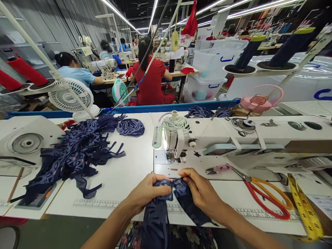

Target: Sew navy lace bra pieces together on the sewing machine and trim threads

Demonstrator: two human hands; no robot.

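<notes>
Navy fabric (156, 221) at lower ctr of frame, in front of the sewing machine (246, 136), held btwn both hands. L hand (149, 191): thumb laid over the cloth's top edge, index behind, pinching it. R hand (201, 190): thumb & index pinch the top edge of the R part, other fingers curled. Cloth looks thin, soft, w/ swirl pattern up top, darker lower down; bunched nr the grips. L part hangs as a long strip, axis approx vert, pointing to bottom edge; R part slants to lower R, narrowing. Navy pile (77, 148), crumpled, w/ loose straps, at mid left
</notes>
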